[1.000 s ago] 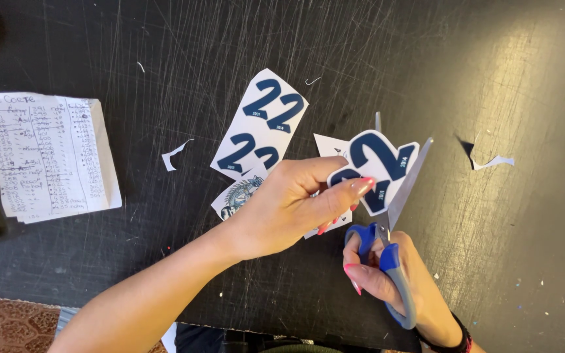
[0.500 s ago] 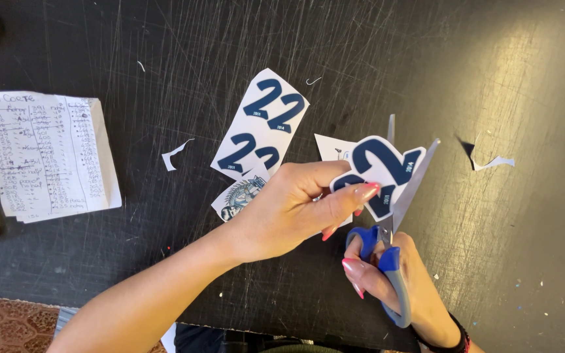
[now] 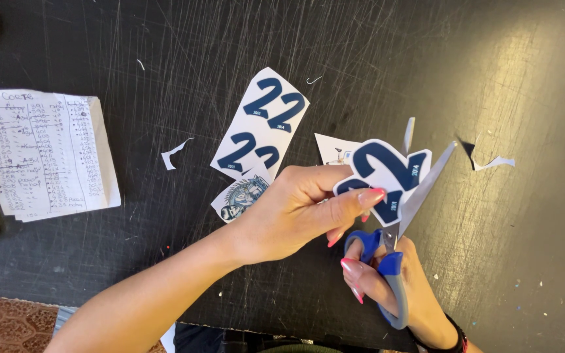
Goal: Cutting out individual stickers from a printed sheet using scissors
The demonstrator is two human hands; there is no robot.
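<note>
Left hand (image 3: 295, 212), centre of frame, pinches a cut-out number sticker (image 3: 382, 176) between thumb and fingers; hand closed on it, sticker held above the bench (image 3: 505, 78), right of centre. Sticker is white-edged with dark blue digits.

Right hand (image 3: 387, 281), lower right of centre, is wrapped into the blue handles of the scissors (image 3: 397, 252), fingers through the loops. Blades open in a narrow V pointing up: one blade runs up and right past the sticker's right edge, the other tip shows just above the sticker. Sticker's right side sits between the blades.

Under and behind the left hand, flat on the bench:
- white strip (image 3: 261, 127) with two more blue number prints, tilted, upper centre
- small round-emblem sticker (image 3: 242, 196) touching the strip's lower end, partly hidden by the left hand
- white paper piece (image 3: 335, 149) just left of the held sticker, mostly covered by it

Left side of frame: handwritten list on a stack of paper (image 3: 47, 153), well apart from the hands. Small white offcut (image 3: 174, 153) between list and strip. Another curled offcut (image 3: 492, 161) at right, near the blade tip. Bench top is black and heavily scratched.
</note>
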